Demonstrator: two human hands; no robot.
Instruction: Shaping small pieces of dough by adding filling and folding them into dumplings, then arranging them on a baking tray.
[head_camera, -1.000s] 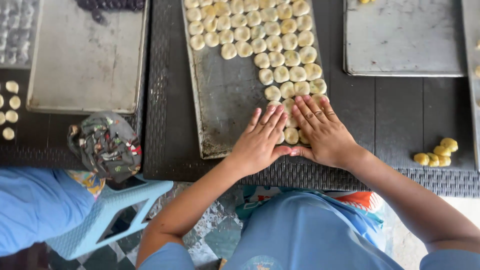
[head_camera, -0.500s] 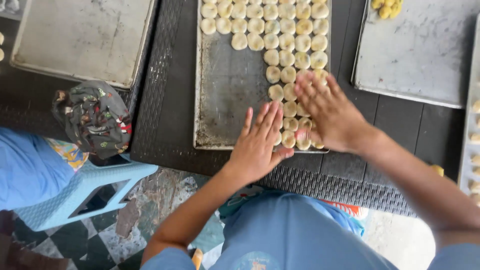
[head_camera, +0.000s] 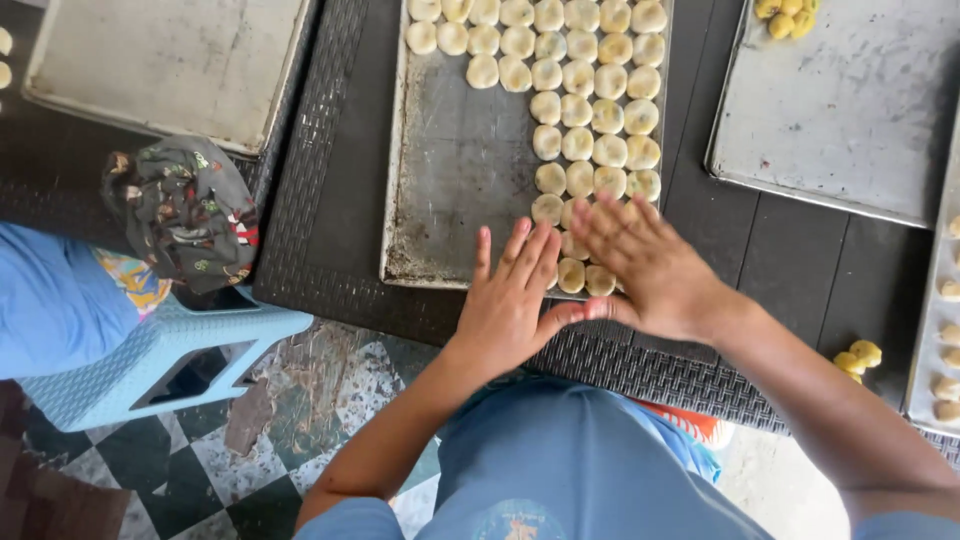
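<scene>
Both hands lie flat with fingers spread, gripping nothing: the left hand (head_camera: 510, 305) at the baking tray's (head_camera: 450, 170) near edge, the right hand (head_camera: 645, 265) over the dough balls (head_camera: 590, 110) there. Press lightly and evenly so rows stay tight.

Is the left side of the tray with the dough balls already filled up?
No, the left half of the metal tray is bare, with the dough balls packed along its right side beside both hands.

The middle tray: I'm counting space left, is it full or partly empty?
Partly empty: the tray's left side is bare; dough balls fill the right.
</scene>
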